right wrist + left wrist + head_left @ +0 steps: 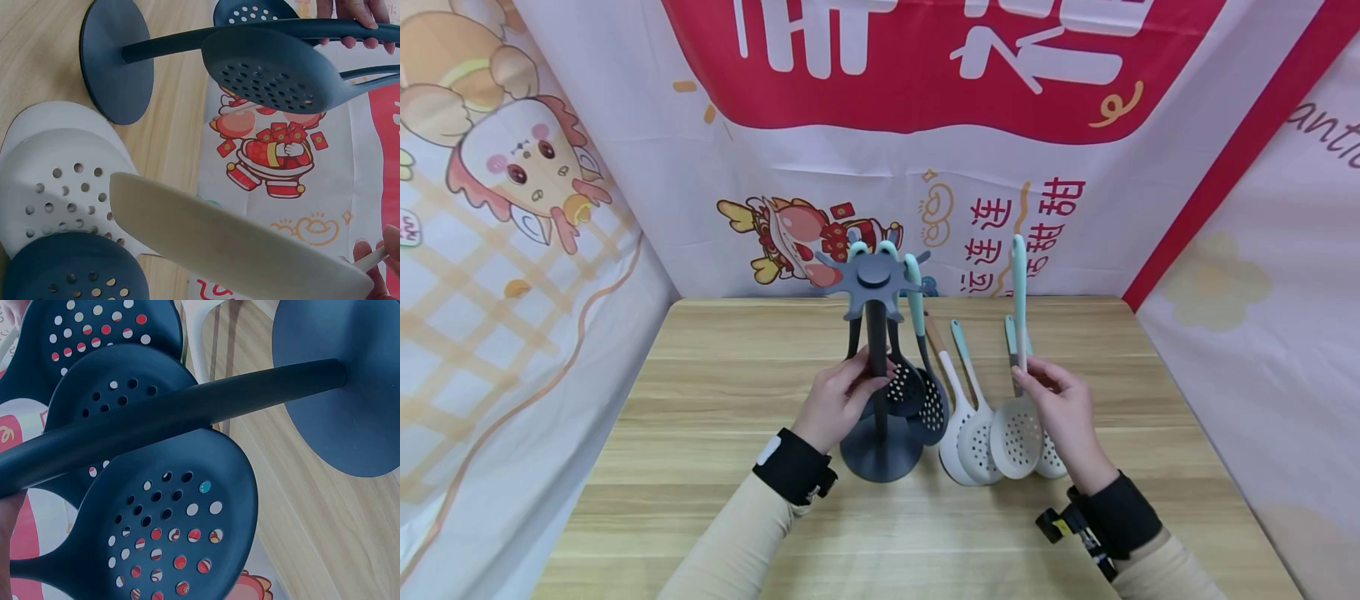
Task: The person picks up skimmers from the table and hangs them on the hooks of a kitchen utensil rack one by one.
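My left hand point(831, 408) grips the pole of a dark blue utensil stand point(881, 463), its thumb and fingers round the shaft. Several dark slotted skimmers point(181, 512) with mint handles hang from the hooks at the stand's top. To the right, my right hand point(1066, 410) pinches a white skimmer point(1017, 440) low on its mint-tipped handle. That handle points upward, and the perforated head hangs below the fingers. Seen from the right wrist, this skimmer's head point(231, 237) is turned nearly edge-on, with the fingertips point(369, 256) at its neck.
Between the stand and my right hand lie a white skimmer with a brown handle point(934, 333) and another with a mint handle point(958, 337). A dark skimmer point(75, 269) lies beside white ones in the right wrist view. Printed cloth point(850, 158) hangs behind the wooden table point(722, 500).
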